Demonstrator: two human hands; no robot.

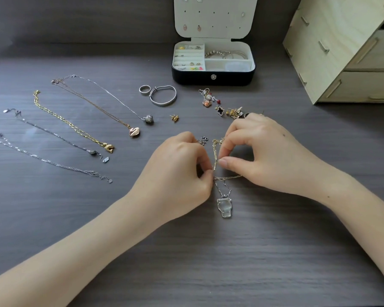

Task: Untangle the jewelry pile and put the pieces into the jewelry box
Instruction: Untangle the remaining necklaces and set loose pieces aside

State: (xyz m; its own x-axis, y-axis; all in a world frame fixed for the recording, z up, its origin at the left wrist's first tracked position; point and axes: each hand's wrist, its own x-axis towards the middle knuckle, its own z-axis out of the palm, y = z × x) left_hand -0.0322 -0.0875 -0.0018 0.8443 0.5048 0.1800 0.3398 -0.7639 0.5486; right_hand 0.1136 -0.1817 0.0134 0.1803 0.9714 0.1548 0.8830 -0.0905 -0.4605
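Note:
A knot of thin gold and silver chains (215,161) lies on the dark table between my hands. My left hand (182,173) pinches the chains from the left, and my right hand (259,156) pinches them from the right, thumb against fingertips. A clear glass pendant (224,207) on a silver chain hangs out below the knot. The open jewelry box (213,76), black outside and white inside, stands at the back with rings, earrings and bangles in its compartments. A small heap of earrings and charms (222,107) lies in front of the box.
Several straightened necklaces lie in a row at the left, among them a gold chain (71,125) and a rose swan pendant (134,132). A ring (144,89), a silver bangle (163,95) and a gold stud (174,118) sit mid-table. A wooden drawer unit (346,49) stands back right.

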